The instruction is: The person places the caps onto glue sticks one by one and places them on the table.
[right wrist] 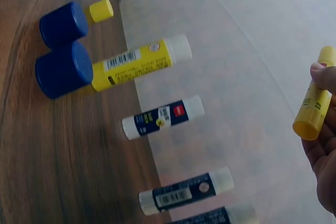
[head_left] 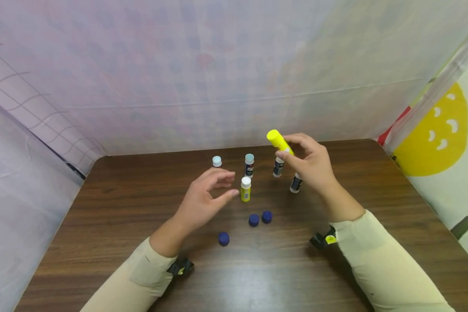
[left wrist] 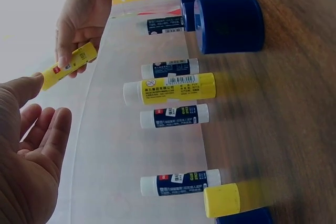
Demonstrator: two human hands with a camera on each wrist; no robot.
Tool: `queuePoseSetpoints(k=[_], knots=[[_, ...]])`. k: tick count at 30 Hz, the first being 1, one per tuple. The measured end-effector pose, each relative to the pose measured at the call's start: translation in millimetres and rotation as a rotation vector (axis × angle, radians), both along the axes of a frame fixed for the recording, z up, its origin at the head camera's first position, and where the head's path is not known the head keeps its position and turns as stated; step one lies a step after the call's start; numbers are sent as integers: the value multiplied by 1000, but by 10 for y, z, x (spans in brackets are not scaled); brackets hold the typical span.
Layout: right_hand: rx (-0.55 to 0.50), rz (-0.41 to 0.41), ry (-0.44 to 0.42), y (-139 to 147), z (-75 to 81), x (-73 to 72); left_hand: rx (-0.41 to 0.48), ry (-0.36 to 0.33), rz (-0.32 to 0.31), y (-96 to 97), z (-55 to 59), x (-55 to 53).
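Observation:
My right hand pinches a yellow glue stick between thumb and fingers, tilted above the back right of the table. Nothing is in my left hand, whose fingers and thumb are spread just left of a standing yellow glue stick with a white top. Several navy-and-white glue sticks stand behind and to the right, among them one at the back middle and one partly behind my right hand. A small yellow cap shows in the left wrist view; my left hand hides it in the head view.
Three blue caps lie on the wooden table: two close together, one of them the right cap, and a separate front cap. A pale patterned curtain hangs behind the table's back edge.

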State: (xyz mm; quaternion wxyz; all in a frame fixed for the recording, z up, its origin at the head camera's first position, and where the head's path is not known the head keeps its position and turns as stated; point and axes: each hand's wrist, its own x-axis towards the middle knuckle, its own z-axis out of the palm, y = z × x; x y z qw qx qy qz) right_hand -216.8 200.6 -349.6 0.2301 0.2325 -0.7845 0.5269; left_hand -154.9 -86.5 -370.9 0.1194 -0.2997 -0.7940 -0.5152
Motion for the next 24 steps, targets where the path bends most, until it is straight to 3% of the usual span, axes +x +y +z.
queuePoseSetpoints(k=[8,14,19,24], knots=[[-52,-48,-98,118,-15,-92,-41,3,4,-23,-37,-32],[-177,-85,-205,184,-42,-158,-90,-22,3,-76,-76,-5],[-218,-131,-220,267,-88,-245,-138,-44,20,-106,-76,19],[-301,-146,-264,359,-169,-332,-201,-103,-6,-105,-57,15]])
